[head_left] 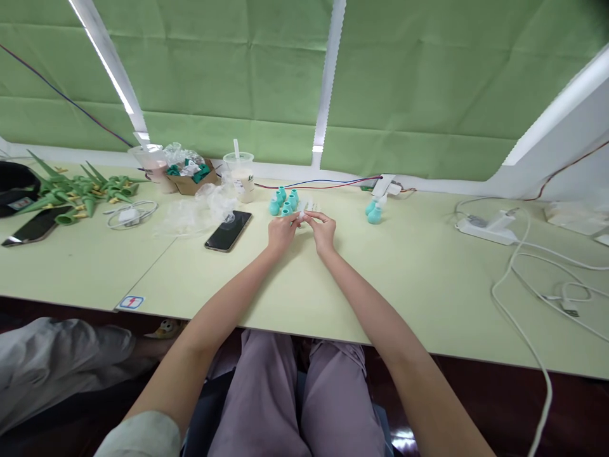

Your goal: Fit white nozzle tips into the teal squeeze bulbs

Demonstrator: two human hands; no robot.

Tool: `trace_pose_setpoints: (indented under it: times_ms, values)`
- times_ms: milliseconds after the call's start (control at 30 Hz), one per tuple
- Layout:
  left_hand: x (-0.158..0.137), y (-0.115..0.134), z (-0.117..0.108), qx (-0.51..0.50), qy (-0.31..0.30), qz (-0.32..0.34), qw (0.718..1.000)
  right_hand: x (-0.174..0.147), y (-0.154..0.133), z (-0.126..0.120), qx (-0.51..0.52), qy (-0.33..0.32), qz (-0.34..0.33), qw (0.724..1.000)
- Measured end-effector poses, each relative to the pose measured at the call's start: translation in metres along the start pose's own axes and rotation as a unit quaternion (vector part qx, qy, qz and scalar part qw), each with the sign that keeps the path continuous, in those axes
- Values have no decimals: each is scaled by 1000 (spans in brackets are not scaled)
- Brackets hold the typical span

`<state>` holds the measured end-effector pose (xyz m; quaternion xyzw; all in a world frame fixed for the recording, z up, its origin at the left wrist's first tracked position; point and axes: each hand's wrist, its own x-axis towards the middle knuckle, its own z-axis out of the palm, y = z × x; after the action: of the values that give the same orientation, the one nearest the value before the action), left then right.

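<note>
Both of my hands meet over the table just in front of a group of small teal bulb-shaped pieces (287, 202). The fingers of my left hand (281, 232) pinch a small whitish piece (301, 216), too small to name. My right hand (323, 231) has thumb and fingertips closed at the same piece, from its other side. Right behind my fingertips lie several thin white pieces (311, 206). Off to the right stand a few more teal bulbs (374, 216), with clear or white tops.
A phone (228, 231) and crumpled clear plastic (190, 212) lie left of my hands. Behind them are a drink cup (239, 178) and a small cardboard box (193, 181). Green plastic pieces (85, 190) pile up at far left. A power strip (486, 230) with cables is at right.
</note>
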<state>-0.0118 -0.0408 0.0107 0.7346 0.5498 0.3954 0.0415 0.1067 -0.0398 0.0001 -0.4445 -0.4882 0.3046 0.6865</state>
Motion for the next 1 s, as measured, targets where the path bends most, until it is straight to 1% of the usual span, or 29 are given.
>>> trace_pose_setpoints:
  times_ms: [200,433,600,867,933,1000]
  values:
    - [0,1,1,32,1,20,999,9,5,-8,52,-41,81,995]
    - [-1,3,1,56,-6,41,998,14,12,-15,97,-80,130,984]
    - [-1,1,2,65,-13,55,996,16,13,-18,86,-91,143,982]
    - [-1,2,2,57,-18,53,997,16,13,-18,68,-89,133,985]
    - [-1,1,2,59,-21,56,996,19,15,-19,72,-73,138,985]
    - [-1,0,2,59,-26,57,996,24,19,-23,67,-44,139,987]
